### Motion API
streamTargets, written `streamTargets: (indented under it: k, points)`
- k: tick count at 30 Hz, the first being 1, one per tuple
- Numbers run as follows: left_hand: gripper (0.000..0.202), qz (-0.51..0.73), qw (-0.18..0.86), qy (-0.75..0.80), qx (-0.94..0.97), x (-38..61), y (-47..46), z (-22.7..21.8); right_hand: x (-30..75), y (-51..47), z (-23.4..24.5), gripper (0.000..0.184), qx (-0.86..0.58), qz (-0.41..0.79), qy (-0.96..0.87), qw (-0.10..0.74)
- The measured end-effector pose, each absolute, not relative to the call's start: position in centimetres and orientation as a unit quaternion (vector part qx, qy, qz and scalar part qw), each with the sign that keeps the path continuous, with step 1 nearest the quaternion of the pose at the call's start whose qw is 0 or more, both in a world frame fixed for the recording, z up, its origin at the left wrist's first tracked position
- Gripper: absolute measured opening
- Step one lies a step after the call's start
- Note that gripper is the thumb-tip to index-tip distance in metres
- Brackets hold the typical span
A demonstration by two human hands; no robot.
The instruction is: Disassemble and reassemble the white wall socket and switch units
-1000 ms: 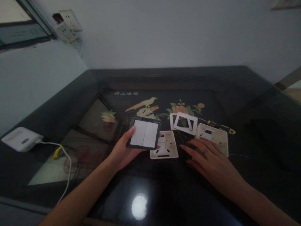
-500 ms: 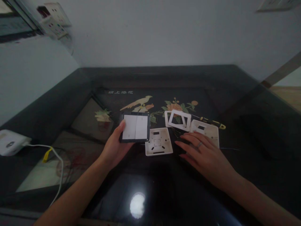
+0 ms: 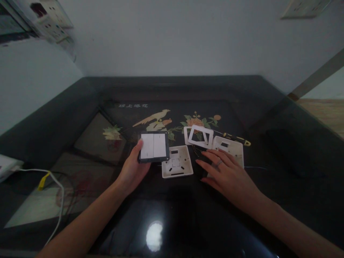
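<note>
My left hand grips a wall switch by its left edge, thumb on the front. It has two white rocker panels in a dark frame. Just right of it, and partly beneath it, lies a white square back box, its open side up. My right hand hovers or rests over the table with its fingers spread, holding nothing. A second white back box is partly hidden behind that hand. Small dark screws lie between the boxes. Behind them, two white cover frames overlap.
A screwdriver with a black and yellow handle lies behind the second box. On the left are a white charger and its white cable with a yellow tag. The dark glossy table meets a wall with sockets.
The whole view has shifted slightly, so things appear farther left. The switch in my left hand tilts a little differently. My right hand stays spread near the second box.
</note>
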State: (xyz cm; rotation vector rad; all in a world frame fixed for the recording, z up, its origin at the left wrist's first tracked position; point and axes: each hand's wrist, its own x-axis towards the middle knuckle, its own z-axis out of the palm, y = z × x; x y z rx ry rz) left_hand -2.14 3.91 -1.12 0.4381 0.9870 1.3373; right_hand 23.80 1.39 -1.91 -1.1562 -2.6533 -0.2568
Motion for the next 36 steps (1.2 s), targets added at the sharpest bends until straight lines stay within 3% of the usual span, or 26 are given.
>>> streamTargets:
  k: [23, 28, 33, 36]
  points:
    - [0.032, 0.526, 0.685, 0.474, 0.173, -1.0, 2.9, -1.6, 29.4, 3.1, -2.6, 0.032, -0.343, -0.089, -0.927, 0.121]
    - [0.031, 0.509, 0.703, 0.469, 0.164, -0.8, 2.4, -1.8, 27.5, 2.4, -1.8, 0.044, -0.351, -0.026, -0.921, 0.164]
    - [0.033, 0.499, 0.711, 0.469, 0.161, -0.6, 2.3, -1.7, 23.8, 1.7, -1.8, 0.078, -0.342, 0.023, -0.93, 0.134]
    - [0.034, 0.494, 0.716, 0.465, 0.165, -0.6, 2.2, -1.8, 22.9, 1.8, -2.1, 0.078, -0.35, 0.038, -0.929, 0.115]
